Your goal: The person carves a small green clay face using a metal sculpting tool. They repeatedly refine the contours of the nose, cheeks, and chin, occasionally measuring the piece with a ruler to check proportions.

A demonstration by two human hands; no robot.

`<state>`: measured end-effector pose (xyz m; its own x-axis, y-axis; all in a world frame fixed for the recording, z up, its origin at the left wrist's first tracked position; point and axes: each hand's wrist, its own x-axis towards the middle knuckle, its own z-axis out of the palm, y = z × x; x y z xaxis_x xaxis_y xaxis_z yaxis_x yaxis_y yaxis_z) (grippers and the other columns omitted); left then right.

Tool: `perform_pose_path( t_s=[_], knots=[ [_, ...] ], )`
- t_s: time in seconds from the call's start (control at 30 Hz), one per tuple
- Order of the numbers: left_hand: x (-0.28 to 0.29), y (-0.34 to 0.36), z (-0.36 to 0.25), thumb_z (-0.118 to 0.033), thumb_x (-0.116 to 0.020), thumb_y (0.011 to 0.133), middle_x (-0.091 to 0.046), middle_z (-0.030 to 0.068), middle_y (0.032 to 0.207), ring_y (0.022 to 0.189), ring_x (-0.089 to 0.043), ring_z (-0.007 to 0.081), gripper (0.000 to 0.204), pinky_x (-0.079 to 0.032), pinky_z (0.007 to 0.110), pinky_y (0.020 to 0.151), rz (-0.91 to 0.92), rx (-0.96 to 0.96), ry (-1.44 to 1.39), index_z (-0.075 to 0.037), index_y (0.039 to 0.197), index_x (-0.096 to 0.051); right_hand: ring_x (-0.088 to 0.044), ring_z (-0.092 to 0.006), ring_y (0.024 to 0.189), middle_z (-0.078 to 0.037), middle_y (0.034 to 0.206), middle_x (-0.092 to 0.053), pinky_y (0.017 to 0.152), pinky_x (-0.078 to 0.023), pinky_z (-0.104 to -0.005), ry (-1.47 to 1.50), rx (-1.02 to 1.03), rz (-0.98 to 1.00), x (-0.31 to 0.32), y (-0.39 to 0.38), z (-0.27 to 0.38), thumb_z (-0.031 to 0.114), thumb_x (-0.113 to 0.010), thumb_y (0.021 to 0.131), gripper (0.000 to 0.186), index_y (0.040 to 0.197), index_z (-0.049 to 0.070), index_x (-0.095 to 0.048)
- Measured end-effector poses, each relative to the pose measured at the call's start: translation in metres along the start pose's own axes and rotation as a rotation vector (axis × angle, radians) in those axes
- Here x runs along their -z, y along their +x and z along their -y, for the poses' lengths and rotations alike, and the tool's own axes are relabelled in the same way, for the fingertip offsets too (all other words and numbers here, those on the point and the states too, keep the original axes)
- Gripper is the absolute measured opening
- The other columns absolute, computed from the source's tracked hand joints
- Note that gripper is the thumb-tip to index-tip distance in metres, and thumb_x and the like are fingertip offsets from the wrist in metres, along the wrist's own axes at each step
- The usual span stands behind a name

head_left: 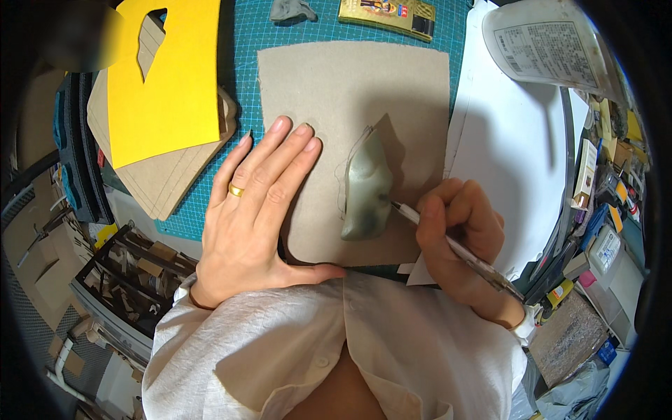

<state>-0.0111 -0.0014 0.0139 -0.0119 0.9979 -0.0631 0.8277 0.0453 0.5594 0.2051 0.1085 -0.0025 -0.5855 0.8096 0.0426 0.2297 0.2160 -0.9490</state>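
A smooth grey-green piece with a dark patch, stone-like and tapering to a point at its far end (366,178), lies on a grey-brown cardboard sheet (322,77). Thin pencil-like lines run on the cardboard along the piece's left side. My left hand (255,199), with a gold ring on one finger, lies flat with fingers stretched on the sheet's left part, apart from the piece. In my right hand (462,227) is a slim pen (465,255), its tip close to the piece's right edge. Whether the tip touches the cardboard is too small to tell.
Under the cardboard is a green gridded cutting mat (241,24). A yellow sheet with a cut-out (171,105) covers a lined board (164,185) at the left. A gold box (388,15) and a grey lump (292,10) lie behind. White paper (514,147) and a labelled container (542,45) are right.
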Motion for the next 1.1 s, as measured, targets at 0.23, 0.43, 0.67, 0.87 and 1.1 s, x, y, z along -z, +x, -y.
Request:
perform_pose_path(
  t_s=[0.23, 0.43, 0.67, 0.87, 1.1],
  knots=[
    [0.0011, 0.0, -0.0014, -0.052, -0.088, 0.046, -0.047, 0.0123, 0.149, 0.143, -0.039, 0.0287, 0.119, -0.025, 0.048, 0.117, 0.008, 0.008, 0.01, -0.003, 0.145, -0.046, -0.048, -0.0119, 0.048, -0.007, 0.064, -0.055, 0.045, -0.038, -0.0255, 0.003, -0.003, -0.001, -0.0002, -0.0013, -0.0009, -0.009, -0.066, 0.081, 0.03, 0.068, 0.005, -0.043],
    [0.0009, -0.0017, -0.0016, -0.052, -0.088, 0.045, -0.047, 0.0122, 0.149, 0.143, -0.039, 0.0286, 0.12, -0.025, 0.048, 0.118, -0.004, 0.011, 0.008, -0.002, 0.145, -0.045, -0.048, -0.0118, 0.048, -0.006, 0.064, -0.055, 0.045, -0.038, -0.0254, 0.001, -0.007, 0.017, -0.0006, -0.0009, 0.0014, -0.009, -0.066, 0.081, 0.029, 0.068, 0.005, -0.044],
    [0.001, 0.0002, -0.0015, -0.054, -0.088, 0.047, -0.047, 0.0121, 0.149, 0.143, -0.039, 0.0287, 0.12, -0.025, 0.048, 0.117, 0.006, 0.006, 0.013, -0.003, 0.146, -0.045, -0.048, -0.0113, 0.048, -0.005, 0.062, -0.053, 0.045, -0.038, -0.0252, -0.005, -0.017, -0.003, -0.0004, -0.002, 0.0007, -0.009, -0.066, 0.081, 0.03, 0.067, 0.005, -0.043],
    [-0.0001, 0.0001, -0.0009, -0.055, -0.087, 0.048, -0.047, 0.0121, 0.149, 0.143, -0.039, 0.0288, 0.119, -0.026, 0.048, 0.117, -0.002, 0.001, 0.021, -0.003, 0.146, -0.045, -0.047, -0.0114, 0.047, -0.005, 0.061, -0.051, 0.045, -0.038, -0.0252, -0.013, -0.017, -0.011, -0.0018, -0.0039, -0.001, -0.009, -0.065, 0.08, 0.03, 0.066, 0.005, -0.042],
    [0.0, 0.0002, -0.001, -0.057, -0.087, 0.048, -0.047, 0.0125, 0.149, 0.143, -0.039, 0.0289, 0.12, -0.025, 0.048, 0.118, -0.005, -0.004, 0.019, -0.003, 0.146, -0.045, -0.045, -0.0123, 0.047, -0.005, 0.06, -0.049, 0.045, -0.037, -0.0257, -0.009, -0.01, -0.018, -0.0021, -0.0043, -0.0017, -0.009, -0.066, 0.08, 0.031, 0.066, 0.006, -0.042]
  ],
)
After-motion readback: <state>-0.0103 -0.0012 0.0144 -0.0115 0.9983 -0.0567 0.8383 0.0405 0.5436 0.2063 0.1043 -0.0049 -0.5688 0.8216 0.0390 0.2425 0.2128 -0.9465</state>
